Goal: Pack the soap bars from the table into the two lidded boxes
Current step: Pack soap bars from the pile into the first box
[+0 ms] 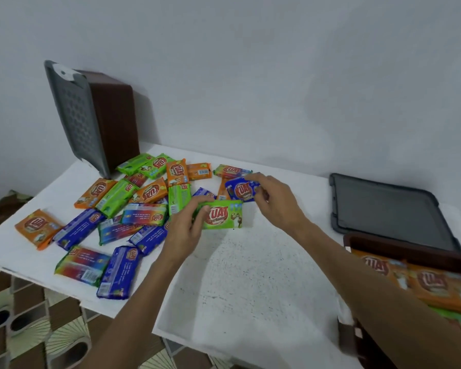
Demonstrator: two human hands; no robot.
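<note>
One green bar (222,216) in left hand (183,230), one blue bar (240,192) in right hand (275,201)

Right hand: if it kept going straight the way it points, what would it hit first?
The right hand, pinching a blue soap bar, points left and away. First in line looks to be the orange soap bar just beyond it, though depth is unclear.

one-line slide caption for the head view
Left grip holds a green soap bar, right grip a blue bar, at the table.
</note>
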